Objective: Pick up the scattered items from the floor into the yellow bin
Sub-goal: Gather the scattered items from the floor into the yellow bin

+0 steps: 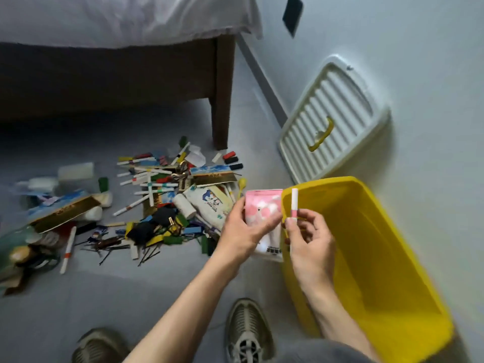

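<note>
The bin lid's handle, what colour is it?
Yellow; the handle sits on the white ribbed lid, seen in the head view.

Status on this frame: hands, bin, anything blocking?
Left hand grips pink packet; right hand pinches white marker over yellow bin. Bin interior looks bare, lid off against wall. Floor pile remains. Nothing blocking.

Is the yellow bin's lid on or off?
Off. The bin stands open-topped, its inside showing, while the white lid leans against the wall behind it.
</note>
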